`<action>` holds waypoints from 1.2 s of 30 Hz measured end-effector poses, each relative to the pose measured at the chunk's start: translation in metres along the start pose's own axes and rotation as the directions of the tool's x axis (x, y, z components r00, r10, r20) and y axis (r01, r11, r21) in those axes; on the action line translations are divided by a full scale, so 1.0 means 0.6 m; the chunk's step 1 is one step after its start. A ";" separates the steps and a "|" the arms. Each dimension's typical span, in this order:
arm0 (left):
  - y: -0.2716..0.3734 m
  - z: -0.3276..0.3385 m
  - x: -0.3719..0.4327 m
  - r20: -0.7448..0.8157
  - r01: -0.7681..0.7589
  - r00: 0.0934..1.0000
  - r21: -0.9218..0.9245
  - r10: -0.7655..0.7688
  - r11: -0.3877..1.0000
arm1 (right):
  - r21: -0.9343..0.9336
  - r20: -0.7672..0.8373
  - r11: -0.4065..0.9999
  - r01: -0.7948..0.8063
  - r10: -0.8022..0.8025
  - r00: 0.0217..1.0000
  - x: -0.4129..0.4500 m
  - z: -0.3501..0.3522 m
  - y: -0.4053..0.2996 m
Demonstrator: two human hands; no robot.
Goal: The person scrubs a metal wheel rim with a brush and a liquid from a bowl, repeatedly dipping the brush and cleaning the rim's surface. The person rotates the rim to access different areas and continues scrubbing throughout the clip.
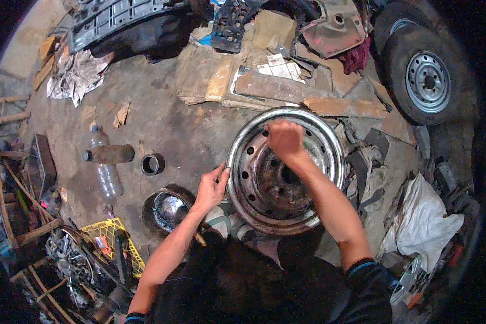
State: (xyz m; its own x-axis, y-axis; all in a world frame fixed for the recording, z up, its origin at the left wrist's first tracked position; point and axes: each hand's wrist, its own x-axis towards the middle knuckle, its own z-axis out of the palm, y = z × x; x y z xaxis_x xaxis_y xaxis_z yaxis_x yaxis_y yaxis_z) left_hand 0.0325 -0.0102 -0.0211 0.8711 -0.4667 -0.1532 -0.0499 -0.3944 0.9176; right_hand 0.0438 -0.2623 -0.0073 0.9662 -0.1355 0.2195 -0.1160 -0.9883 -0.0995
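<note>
A steel wheel rim without a tyre lies in front of me, its outer lip bright and its centre stained dark. My left hand grips the lip at the rim's left side, thumb on top. Over the upper part of the rim's face, my right hand is closed like a fist against the metal; whether something small is inside it is hidden. To the left of my left forearm stands a round metal container with shiny liquid in it. A short dark ring or pipe piece is on the floor beyond it.
Plastic bottles lie on the floor at left, near a yellow plastic crate and metal parts. Cardboard and wood pieces spread beyond the rim. Wheels with tyres stand at upper right. A white sack lies at right.
</note>
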 end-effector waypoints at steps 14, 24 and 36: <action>0.012 -0.006 -0.001 0.033 0.116 0.993 0.018 -0.117 0.993 | 0.102 -0.041 0.985 0.137 -0.133 0.990 -0.014 0.004 -0.041; -0.010 -0.001 -0.001 0.002 0.016 1.000 0.022 -0.016 1.000 | 0.297 0.153 0.888 0.350 -0.406 0.901 -0.038 -0.014 -0.092; -0.001 0.000 0.003 0.028 0.036 0.999 0.033 -0.037 0.999 | 0.328 0.110 0.852 0.408 -0.463 0.879 -0.075 -0.005 -0.097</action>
State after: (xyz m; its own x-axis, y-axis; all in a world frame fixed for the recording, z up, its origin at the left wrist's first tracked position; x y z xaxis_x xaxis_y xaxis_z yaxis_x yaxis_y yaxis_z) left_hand 0.0340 -0.0108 -0.0221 0.8585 -0.4733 -0.1975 -0.0342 -0.4370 0.8988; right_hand 0.0063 -0.1992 -0.0084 0.9286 0.3465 0.1326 0.3709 -0.8741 -0.3135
